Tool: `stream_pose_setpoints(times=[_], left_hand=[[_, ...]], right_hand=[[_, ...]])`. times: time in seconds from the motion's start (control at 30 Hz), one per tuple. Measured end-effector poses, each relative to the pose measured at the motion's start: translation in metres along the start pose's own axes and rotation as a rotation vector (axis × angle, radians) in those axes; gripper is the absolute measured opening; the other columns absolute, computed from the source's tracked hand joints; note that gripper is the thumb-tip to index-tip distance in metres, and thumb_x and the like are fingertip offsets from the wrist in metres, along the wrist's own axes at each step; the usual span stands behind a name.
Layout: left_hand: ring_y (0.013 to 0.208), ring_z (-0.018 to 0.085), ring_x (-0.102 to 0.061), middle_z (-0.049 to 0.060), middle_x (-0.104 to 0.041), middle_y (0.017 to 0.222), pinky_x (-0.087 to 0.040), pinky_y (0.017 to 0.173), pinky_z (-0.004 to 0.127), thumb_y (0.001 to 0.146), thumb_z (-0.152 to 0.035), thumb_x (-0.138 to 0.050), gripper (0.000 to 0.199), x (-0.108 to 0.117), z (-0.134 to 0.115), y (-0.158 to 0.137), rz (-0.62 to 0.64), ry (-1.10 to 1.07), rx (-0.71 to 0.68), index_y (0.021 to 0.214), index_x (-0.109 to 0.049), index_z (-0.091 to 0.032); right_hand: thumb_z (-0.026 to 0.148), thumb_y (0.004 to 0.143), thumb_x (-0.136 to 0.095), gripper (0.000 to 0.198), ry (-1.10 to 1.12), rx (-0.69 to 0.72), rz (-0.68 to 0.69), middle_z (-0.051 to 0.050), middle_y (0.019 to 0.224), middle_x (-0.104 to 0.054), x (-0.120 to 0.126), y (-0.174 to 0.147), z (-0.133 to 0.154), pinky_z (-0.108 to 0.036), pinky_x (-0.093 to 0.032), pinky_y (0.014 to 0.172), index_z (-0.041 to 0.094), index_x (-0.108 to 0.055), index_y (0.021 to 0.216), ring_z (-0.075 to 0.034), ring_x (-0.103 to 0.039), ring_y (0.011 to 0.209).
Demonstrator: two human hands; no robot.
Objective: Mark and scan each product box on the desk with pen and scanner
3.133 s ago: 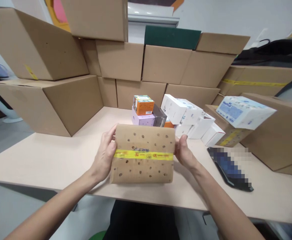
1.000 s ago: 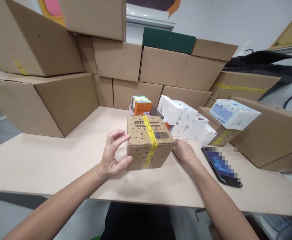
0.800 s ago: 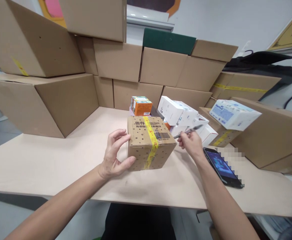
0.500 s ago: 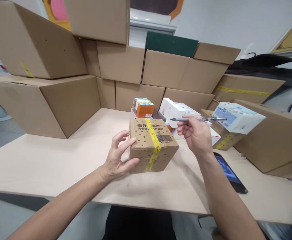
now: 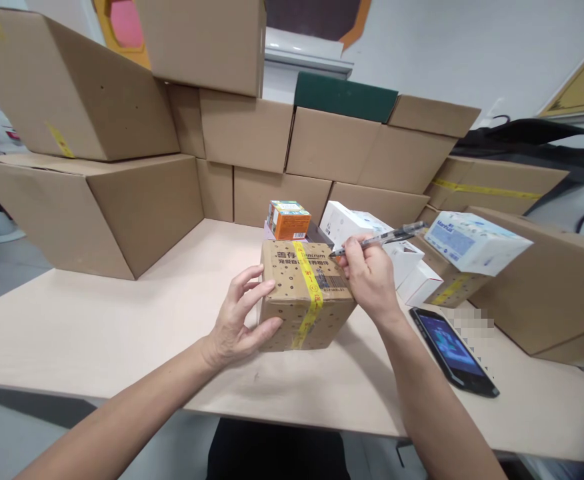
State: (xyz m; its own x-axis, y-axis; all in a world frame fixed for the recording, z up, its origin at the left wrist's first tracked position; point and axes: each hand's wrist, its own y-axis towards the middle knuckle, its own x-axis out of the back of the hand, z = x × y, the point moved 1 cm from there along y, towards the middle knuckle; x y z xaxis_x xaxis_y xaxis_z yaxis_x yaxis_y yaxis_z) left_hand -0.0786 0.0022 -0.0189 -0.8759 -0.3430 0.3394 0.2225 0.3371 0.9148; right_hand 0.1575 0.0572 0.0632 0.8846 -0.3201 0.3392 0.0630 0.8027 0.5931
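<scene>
A small brown cardboard box (image 5: pixel 282 283) with dark spots and printed lettering sits on the table in front of me. Yellow printed tape (image 5: pixel 315 288) runs over its top and down its front. My left hand (image 5: pixel 242 310) grips the box's left side, fingers on the upper edge and thumb against the front face. In my right hand (image 5: pixel 369 273) is a pen (image 5: pixel 397 233), pinched between the fingers and tilted, its tip at the right rear part of the box's top. Whether the tip touches the cardboard I cannot tell.
Behind the small box stand an orange carton (image 5: pixel 292 223) and several white cartons (image 5: pixel 342 223). A tissue pack (image 5: pixel 472 240) rests on another box at right. A handheld device (image 5: pixel 452 350) with a lit screen lies right of my forearm. Large cardboard boxes (image 5: pixel 142 213) wall the table's back and left.
My right hand has come down and left with the pen, bringing its tip from above and behind the box to its top. My left hand stays on the box.
</scene>
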Motion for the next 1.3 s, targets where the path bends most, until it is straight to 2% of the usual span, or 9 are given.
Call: stream_pose_setpoints(times=[0.2, 0.77, 0.93, 1.0, 1.07, 1.13, 1.2, 1.27, 1.3], left_hand=[[0.138, 0.029, -0.041, 0.014, -0.038, 0.148, -0.05, 0.103, 0.046, 0.088, -0.023, -0.066, 0.067, 0.001, 0.0, -0.001, 0.012, 0.001, 0.012, 0.149, -0.039, -0.031], [0.139, 0.03, -0.041, 0.015, -0.039, 0.147, -0.051, 0.104, 0.049, 0.089, -0.023, -0.065, 0.064, 0.0, 0.0, -0.001, 0.003, 0.015, 0.01, 0.147, -0.041, -0.028], [0.138, 0.031, -0.042, 0.016, -0.039, 0.147, -0.052, 0.102, 0.049, 0.089, -0.023, -0.064, 0.064, 0.0, 0.0, -0.001, 0.001, 0.033, 0.003, 0.149, -0.039, -0.028], [0.138, 0.031, -0.043, 0.016, -0.039, 0.148, -0.052, 0.101, 0.049, 0.09, -0.024, -0.064, 0.065, 0.0, 0.0, -0.002, -0.001, 0.046, 0.003, 0.149, -0.038, -0.029], [0.137, 0.031, -0.043, 0.016, -0.039, 0.148, -0.053, 0.101, 0.048, 0.09, -0.024, -0.064, 0.066, 0.0, 0.0, -0.003, -0.002, 0.053, 0.006, 0.15, -0.037, -0.029], [0.137, 0.031, -0.043, 0.017, -0.039, 0.147, -0.053, 0.1, 0.048, 0.09, -0.023, -0.064, 0.066, -0.001, 0.0, -0.004, -0.004, 0.056, 0.013, 0.15, -0.037, -0.029], [0.136, 0.031, -0.044, 0.017, -0.039, 0.145, -0.053, 0.099, 0.047, 0.09, -0.024, -0.064, 0.066, -0.002, 0.0, -0.005, -0.01, 0.067, 0.024, 0.15, -0.038, -0.029], [0.133, 0.031, -0.045, 0.016, -0.04, 0.143, -0.054, 0.097, 0.047, 0.09, -0.026, -0.064, 0.065, -0.003, 0.0, -0.006, -0.019, 0.09, 0.036, 0.15, -0.038, -0.03], [0.132, 0.031, -0.046, 0.016, -0.041, 0.142, -0.055, 0.096, 0.047, 0.09, -0.026, -0.064, 0.065, -0.003, 0.0, -0.006, -0.021, 0.102, 0.04, 0.15, -0.038, -0.031]], right_hand=[[0.052, 0.097, -0.046, 0.034, -0.005, 0.024, 0.039, 0.001, 0.067, -0.06, -0.001, 0.0, 0.0, -0.027, -0.041, 0.058, 0.022, -0.052, 0.084, -0.015, -0.055, 0.06], [0.052, 0.097, -0.046, 0.035, 0.024, 0.011, 0.033, 0.002, 0.067, -0.06, -0.001, 0.0, -0.003, -0.026, -0.04, 0.059, 0.021, -0.053, 0.083, -0.013, -0.053, 0.059], [0.056, 0.097, -0.044, 0.037, 0.085, -0.021, -0.06, 0.004, 0.063, -0.057, -0.001, -0.003, -0.003, -0.026, -0.041, 0.057, 0.022, -0.051, 0.087, -0.012, -0.051, 0.055], [0.059, 0.097, -0.042, 0.039, 0.082, -0.041, -0.129, 0.005, 0.061, -0.054, 0.007, -0.005, -0.006, -0.026, -0.04, 0.056, 0.022, -0.051, 0.09, -0.012, -0.05, 0.052], [0.061, 0.097, -0.039, 0.041, 0.017, -0.098, -0.141, 0.004, 0.06, -0.055, 0.022, -0.007, -0.013, -0.027, -0.04, 0.055, 0.022, -0.052, 0.091, -0.013, -0.05, 0.051], [0.06, 0.096, -0.04, 0.042, -0.107, -0.186, -0.011, 0.003, 0.059, -0.057, 0.041, -0.013, -0.025, -0.028, -0.04, 0.057, 0.022, -0.053, 0.085, -0.014, -0.052, 0.052], [0.057, 0.094, -0.046, 0.04, -0.287, -0.258, 0.24, 0.002, 0.058, -0.057, 0.058, -0.022, -0.043, -0.028, -0.04, 0.06, 0.022, -0.053, 0.077, -0.016, -0.054, 0.057], [0.052, 0.09, -0.053, 0.033, -0.431, -0.306, 0.45, 0.0, 0.063, -0.061, 0.07, -0.036, -0.066, -0.028, -0.038, 0.061, 0.021, -0.055, 0.079, -0.017, -0.056, 0.062], [0.05, 0.089, -0.054, 0.03, -0.486, -0.349, 0.513, 0.001, 0.062, -0.06, 0.073, -0.042, -0.077, -0.027, -0.037, 0.059, 0.021, -0.057, 0.083, -0.017, -0.056, 0.061]])
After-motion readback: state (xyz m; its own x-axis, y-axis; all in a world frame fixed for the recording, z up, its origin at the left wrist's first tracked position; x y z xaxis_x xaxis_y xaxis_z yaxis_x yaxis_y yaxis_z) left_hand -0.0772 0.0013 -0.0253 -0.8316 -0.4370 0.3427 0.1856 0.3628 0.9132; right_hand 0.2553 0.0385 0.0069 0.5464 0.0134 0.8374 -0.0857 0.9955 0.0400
